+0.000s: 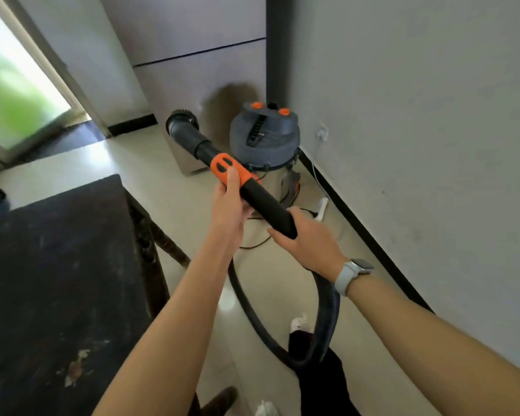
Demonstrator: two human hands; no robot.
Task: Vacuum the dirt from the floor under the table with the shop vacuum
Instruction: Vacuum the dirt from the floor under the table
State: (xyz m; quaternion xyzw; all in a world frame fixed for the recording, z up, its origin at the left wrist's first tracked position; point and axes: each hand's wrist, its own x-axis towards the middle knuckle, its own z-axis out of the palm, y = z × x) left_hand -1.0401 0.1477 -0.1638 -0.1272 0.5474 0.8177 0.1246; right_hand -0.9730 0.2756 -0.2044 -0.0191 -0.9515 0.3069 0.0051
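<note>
Shop vacuum [264,139] stood by the wall; its wand [246,187], nozzle raised, was gripped by left hand [228,205] and right hand [309,238]. Floor under the table [57,265] was judged not yet vacuumed.

Table [57,265] left, wall [418,115] right.

Daylight pours in from the glass door [18,94] on my left, blown out and blurred; the shop vacuum [264,136] shadows the wall, and edges bow.
</note>
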